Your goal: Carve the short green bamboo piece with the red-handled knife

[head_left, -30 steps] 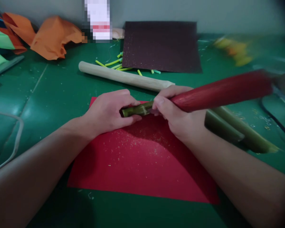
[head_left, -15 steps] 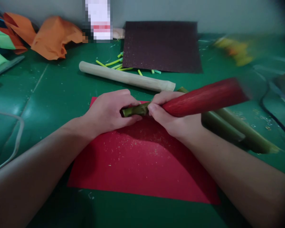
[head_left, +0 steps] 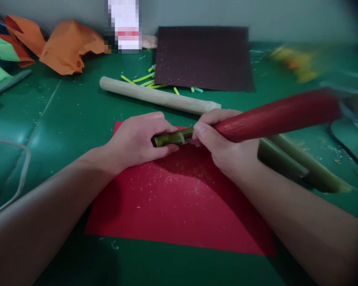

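My left hand [head_left: 139,139] is closed around the end of a thin green bamboo stick [head_left: 173,138], pinning it on a red paper sheet [head_left: 179,202]. My right hand [head_left: 223,143] grips a tool by its long red handle [head_left: 276,115], which points up and to the right. The tool's working end is hidden under my right fingers, against the stick. Fine shavings are scattered over the red sheet.
A pale wooden rod [head_left: 158,96] lies behind my hands. Thicker green bamboo pieces [head_left: 301,163] lie at right. A dark sheet [head_left: 204,57], short green offcuts [head_left: 143,79], orange crumpled paper [head_left: 68,45] and green paper [head_left: 1,49] sit farther back on the green table [head_left: 62,119].
The red handle slid left toward the stick half a second ago and has now drawn back to the right. My left hand and the stick stayed put.
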A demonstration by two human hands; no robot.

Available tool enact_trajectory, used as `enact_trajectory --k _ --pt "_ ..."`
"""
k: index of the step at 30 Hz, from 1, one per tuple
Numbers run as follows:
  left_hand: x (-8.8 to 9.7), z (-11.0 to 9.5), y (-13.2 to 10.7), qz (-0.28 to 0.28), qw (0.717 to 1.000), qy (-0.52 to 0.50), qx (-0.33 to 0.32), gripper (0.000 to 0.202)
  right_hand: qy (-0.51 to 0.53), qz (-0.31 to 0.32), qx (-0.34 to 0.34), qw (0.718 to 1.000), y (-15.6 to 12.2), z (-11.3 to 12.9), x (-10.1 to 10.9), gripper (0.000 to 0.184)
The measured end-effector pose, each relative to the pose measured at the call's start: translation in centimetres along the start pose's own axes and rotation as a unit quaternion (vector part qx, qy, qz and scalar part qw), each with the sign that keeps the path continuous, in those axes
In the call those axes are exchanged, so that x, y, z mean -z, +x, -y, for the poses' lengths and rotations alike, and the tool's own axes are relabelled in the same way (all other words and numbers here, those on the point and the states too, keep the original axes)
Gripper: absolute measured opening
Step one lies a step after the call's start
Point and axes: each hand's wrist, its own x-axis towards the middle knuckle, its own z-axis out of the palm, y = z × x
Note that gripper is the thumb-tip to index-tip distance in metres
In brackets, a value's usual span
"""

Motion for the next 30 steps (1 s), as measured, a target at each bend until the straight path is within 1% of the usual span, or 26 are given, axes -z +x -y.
enact_trajectory --k 2,5,9,14,17,19,22,23,24,25,29,30 --pt "0.00 -0.05 -0.02 0.002 1.000 -0.005 0.002 0.020 -0.004 0.025 0.003 1.000 0.09 0.14 0.12 0.027" --pt "0.03 -0.12 0.01 0.001 1.000 -0.008 -0.001 0.021 -0.009 0.038 0.005 0.999 0.11 0.17 0.14 0.028" --pt "0.05 -0.11 0.06 -0.002 1.000 -0.005 -0.005 0.021 0.000 0.046 0.026 0.999 0.04 -0.11 0.03 0.027" --pt "0.03 -0.11 0.04 0.000 1.000 0.003 0.001 0.023 -0.003 0.056 0.012 0.998 -0.01 -0.29 0.02 0.026" --pt "0.06 -0.11 0.05 0.000 1.000 0.003 -0.001 0.024 0.007 0.051 0.027 0.998 -0.11 -0.26 -0.11 0.025" --pt "0.09 -0.08 0.05 -0.002 1.000 0.000 -0.004 0.022 0.007 0.023 0.023 0.999 -0.25 -0.25 -0.29 0.025" --pt "0.13 -0.04 0.05 0.003 1.000 -0.003 -0.007 0.021 0.016 -0.075 -0.011 0.997 -0.45 -0.31 -0.53 0.019" --pt "0.13 -0.03 0.04 0.005 1.000 -0.003 -0.007 0.022 0.020 -0.096 -0.020 0.995 -0.47 -0.32 -0.55 0.018" --pt "0.11 -0.02 0.03 0.006 1.000 -0.002 -0.006 0.023 0.023 -0.100 -0.021 0.995 -0.46 -0.31 -0.53 0.017" --pt "0.09 -0.02 0.02 0.006 1.000 -0.001 -0.004 0.022 0.021 -0.090 -0.019 0.996 -0.41 -0.27 -0.48 0.018" --pt "0.00 -0.01 -0.03 -0.003 1.000 -0.002 -0.004 0.021 -0.004 0.017 -0.001 1.000 -0.05 0.04 -0.13 0.027" --pt "0.00 -0.02 -0.03 -0.004 1.000 -0.003 -0.005 0.021 -0.003 0.028 0.007 1.000 0.02 0.09 -0.06 0.028"
